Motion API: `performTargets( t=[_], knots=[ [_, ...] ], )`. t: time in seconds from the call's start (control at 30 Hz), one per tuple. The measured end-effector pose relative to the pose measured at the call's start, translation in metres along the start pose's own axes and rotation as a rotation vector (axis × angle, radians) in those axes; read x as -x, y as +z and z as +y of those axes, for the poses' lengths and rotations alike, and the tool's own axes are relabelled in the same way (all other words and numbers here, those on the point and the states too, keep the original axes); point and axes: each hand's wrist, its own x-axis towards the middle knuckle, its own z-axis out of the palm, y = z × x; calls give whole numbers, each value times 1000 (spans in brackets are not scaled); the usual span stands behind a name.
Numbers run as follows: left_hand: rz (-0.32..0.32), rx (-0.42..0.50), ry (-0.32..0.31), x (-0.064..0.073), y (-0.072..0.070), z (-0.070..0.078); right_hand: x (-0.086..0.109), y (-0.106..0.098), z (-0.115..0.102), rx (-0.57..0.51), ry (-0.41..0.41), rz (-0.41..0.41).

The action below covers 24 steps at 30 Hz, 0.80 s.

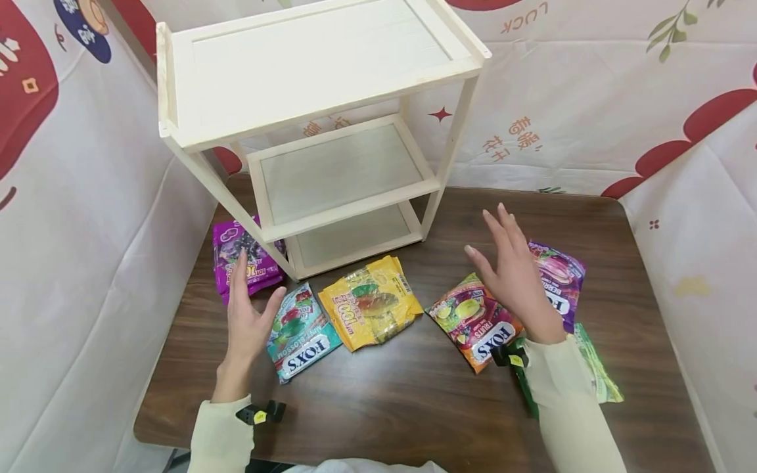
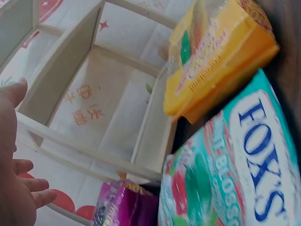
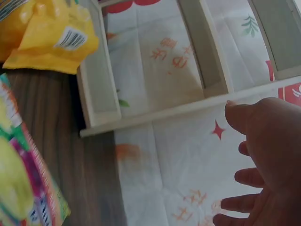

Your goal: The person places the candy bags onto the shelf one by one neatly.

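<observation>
My left hand (image 1: 248, 328) is raised with its fingers spread, between a purple candy bag (image 1: 248, 256) and a teal FOX'S candy bag (image 1: 301, 334). Over on the right, my right hand (image 1: 514, 276) hovers with straight fingers, overlapping a red and orange FOX'S fruits bag (image 1: 467, 315) and a purple FOX'S berries bag (image 1: 558, 276) in the head view. Neither hand holds anything. A yellow candy bag (image 1: 372, 302) lies between the hands, in front of a cream wooden shelf rack (image 1: 349, 220). Green bags (image 1: 597, 368) are partly hidden under the right forearm.
The three-tier rack stands at the back left of the dark wooden table (image 1: 390, 407), its tiers bare. Printed white cloth (image 1: 591, 131) hangs behind the table and at both sides. The purple bag sits by the rack's left front leg.
</observation>
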Motion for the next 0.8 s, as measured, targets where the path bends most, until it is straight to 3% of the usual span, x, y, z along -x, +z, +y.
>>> performTargets(
  t=[0.33,0.47,0.6,0.7,0.8],
  knots=[
    [52,111,69,-14,3,18,-44,8,-23,-190,-131,89],
    [55,248,115,-17,3,40,-60,15,-31,-337,-128,105],
    [32,409,100,-19,2,61,-70,18,-36,-471,-103,109],
    [26,441,91,-22,2,65,-76,16,-45,-569,-113,113],
    [38,436,121,-25,4,66,-80,10,-59,-638,-138,131]
  ],
)
